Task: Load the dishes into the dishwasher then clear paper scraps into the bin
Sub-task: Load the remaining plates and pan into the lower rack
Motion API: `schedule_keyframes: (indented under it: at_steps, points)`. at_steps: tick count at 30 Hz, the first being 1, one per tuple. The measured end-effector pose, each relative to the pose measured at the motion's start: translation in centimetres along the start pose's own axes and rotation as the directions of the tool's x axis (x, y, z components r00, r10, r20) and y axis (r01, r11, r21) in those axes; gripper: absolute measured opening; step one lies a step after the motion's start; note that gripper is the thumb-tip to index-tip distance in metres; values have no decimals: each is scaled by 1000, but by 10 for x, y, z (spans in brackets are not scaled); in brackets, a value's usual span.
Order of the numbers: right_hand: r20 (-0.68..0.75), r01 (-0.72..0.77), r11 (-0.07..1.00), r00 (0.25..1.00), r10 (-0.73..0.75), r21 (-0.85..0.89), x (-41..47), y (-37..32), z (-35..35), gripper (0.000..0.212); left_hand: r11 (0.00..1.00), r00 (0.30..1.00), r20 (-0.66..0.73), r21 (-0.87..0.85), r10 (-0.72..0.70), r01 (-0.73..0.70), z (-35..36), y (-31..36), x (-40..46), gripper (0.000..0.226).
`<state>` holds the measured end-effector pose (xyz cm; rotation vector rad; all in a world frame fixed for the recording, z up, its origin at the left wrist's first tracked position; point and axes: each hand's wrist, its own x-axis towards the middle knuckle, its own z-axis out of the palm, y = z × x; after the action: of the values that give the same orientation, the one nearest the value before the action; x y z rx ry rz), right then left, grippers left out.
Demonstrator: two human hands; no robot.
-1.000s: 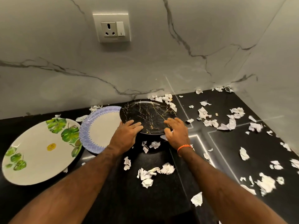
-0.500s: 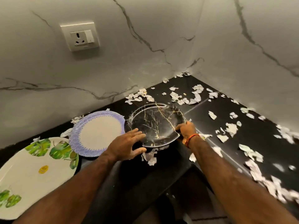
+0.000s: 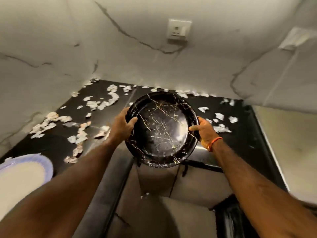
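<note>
Both hands are on the round black plate with thin gold and white cracks painted on it (image 3: 163,129). The left hand (image 3: 122,125) grips the left rim, with the thumb curled over onto the top of the plate and the other fingers tucked under, where I cannot see them. The right hand (image 3: 205,132), the one with an orange thread band at the wrist, grips the right rim the same way, thumb on top. The plate is up in the air, clear of the shiny black stone counter (image 3: 240,134), and tipped a little toward the person, out past the counter's front edge.

I think the job has only just begun. This looks like the first dish on its way, and I cannot see a dishwasher anywhere from here, so nothing shows as loaded yet. A round white plate with a purple patterned rim (image 3: 22,174) still sits on the counter at the far left, waiting its turn.

The torn white paper scraps (image 3: 101,103) are all over the counter, along the back by the pale marble wall (image 3: 51,48) and off to the right too. None look picked up, and no bin is in sight. So both parts still seem to be left.
</note>
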<state>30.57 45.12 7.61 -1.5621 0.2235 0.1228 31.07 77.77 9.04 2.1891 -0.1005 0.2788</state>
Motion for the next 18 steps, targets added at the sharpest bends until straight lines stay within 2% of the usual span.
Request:
schedule_keyframes:
  at_steps: [2, 3, 5, 8, 10, 13, 16, 17, 18]
  points:
    - [-110, 31, 999, 993, -32, -13, -27, 3, -44, 29, 988, 987, 160, -149, -5, 29, 31, 26, 7, 12]
    - [-174, 44, 998, 984, -49, -35, -41, 5, -65, 29, 979, 973, 232, -200, 24, 24, 47, 37, 7, 9]
    - [-310, 36, 995, 948, -64, -96, -75, 10, -108, 31, 960, 935, 337, -281, 107, -8, 84, 68, 0, 12]
    - [-464, -18, 978, 882, -83, -209, -127, 21, -162, 23, 937, 877, 424, -342, 226, -76, 134, 119, -31, 15]
    - [-554, -44, 967, 825, -106, -251, -166, 33, -200, 16, 929, 810, 511, -354, 288, -108, 174, 150, -54, 17]
    - [-662, -119, 944, 739, -123, -309, -221, 55, -250, 21, 920, 699, 616, -355, 362, -163, 232, 191, -90, 20]
    - [-723, -216, 929, 687, -75, -301, -281, 81, -292, 7, 896, 576, 687, -351, 443, -271, 289, 234, -129, 18]
    - [-750, -247, 925, 659, -58, -289, -304, 91, -306, 9, 890, 537, 710, -346, 456, -297, 310, 249, -144, 17]
    - [-775, -275, 920, 631, -45, -278, -325, 99, -319, 19, 886, 506, 729, -342, 461, -315, 329, 262, -157, 18]
